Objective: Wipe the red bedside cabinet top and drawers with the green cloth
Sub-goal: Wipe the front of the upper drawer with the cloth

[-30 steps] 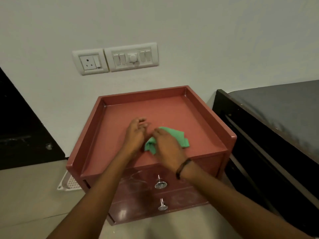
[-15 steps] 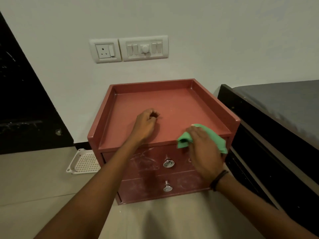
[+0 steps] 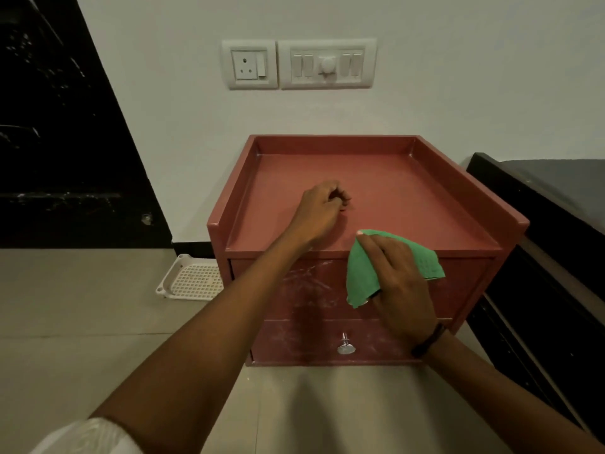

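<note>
The red bedside cabinet [image 3: 386, 178] stands against the white wall, with a raised rim on three sides of its top. My right hand [image 3: 401, 283] presses the green cloth [image 3: 361, 273] against the upper drawer front [image 3: 304, 283], which shows white smears. The cloth and hand hide the upper drawer's knob. My left hand [image 3: 322, 209] rests on the cabinet top near its front, fingers curled with nothing in them. The lower drawer [image 3: 294, 342] carries a silver knob [image 3: 345, 346].
A white perforated plastic tray [image 3: 193, 278] leans on the floor left of the cabinet. A dark bed frame [image 3: 540, 257] stands close on the right. A black panel [image 3: 62, 142] fills the left. A socket and switch plate [image 3: 298, 64] sit on the wall above.
My right hand has carried the green cloth off the cabinet top, over the front edge and down onto the upper drawer front. My left hand stayed on the top and curled its fingers.
</note>
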`<state>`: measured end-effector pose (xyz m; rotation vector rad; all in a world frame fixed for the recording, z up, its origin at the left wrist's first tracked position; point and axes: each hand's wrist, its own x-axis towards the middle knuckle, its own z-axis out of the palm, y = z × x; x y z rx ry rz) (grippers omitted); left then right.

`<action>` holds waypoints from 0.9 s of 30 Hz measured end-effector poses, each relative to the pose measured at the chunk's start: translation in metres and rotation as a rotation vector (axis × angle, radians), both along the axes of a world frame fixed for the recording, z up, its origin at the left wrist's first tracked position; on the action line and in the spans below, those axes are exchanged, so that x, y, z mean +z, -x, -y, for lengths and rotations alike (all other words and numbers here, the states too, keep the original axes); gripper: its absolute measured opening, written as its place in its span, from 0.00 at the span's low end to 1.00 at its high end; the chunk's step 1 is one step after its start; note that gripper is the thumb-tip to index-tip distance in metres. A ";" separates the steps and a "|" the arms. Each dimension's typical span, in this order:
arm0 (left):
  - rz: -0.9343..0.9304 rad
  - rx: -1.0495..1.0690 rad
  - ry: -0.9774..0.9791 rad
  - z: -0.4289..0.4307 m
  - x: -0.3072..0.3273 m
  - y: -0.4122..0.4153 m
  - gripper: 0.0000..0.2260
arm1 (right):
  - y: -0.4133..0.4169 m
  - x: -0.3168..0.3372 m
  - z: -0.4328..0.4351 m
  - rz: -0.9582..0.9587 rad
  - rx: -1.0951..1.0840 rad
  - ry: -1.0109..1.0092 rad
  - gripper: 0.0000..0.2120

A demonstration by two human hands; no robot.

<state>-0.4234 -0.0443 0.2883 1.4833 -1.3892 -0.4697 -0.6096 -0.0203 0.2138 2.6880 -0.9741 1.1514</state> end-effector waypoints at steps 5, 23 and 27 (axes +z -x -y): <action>0.206 0.143 0.205 -0.028 -0.006 0.001 0.11 | 0.002 -0.004 0.008 0.030 -0.001 0.109 0.34; 0.786 0.259 0.119 -0.170 -0.142 -0.024 0.19 | -0.059 -0.088 -0.023 -0.129 0.109 0.205 0.32; 0.735 0.297 0.100 -0.175 -0.143 -0.029 0.21 | -0.084 -0.095 -0.030 -0.177 0.141 0.238 0.33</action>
